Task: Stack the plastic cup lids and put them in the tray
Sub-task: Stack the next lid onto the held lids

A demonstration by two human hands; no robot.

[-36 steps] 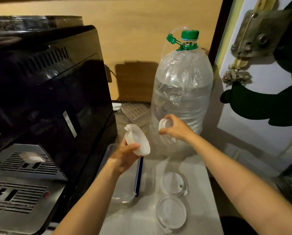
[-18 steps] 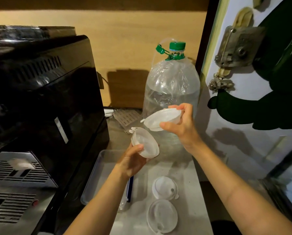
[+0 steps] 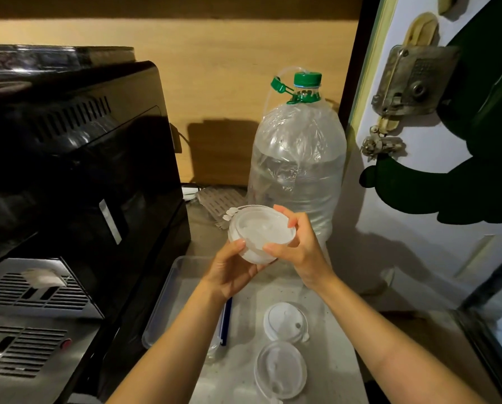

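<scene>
Both hands, the left (image 3: 232,272) cupping from below and the right (image 3: 298,243) pinching the rim, hold nested lids (image 3: 260,231) above the tray (image 3: 168,298), probably to seat them before adding the two lids on the counter (image 3: 325,371).

Head camera looks down, fairly close, at counter (image 3: 325,374)
</scene>
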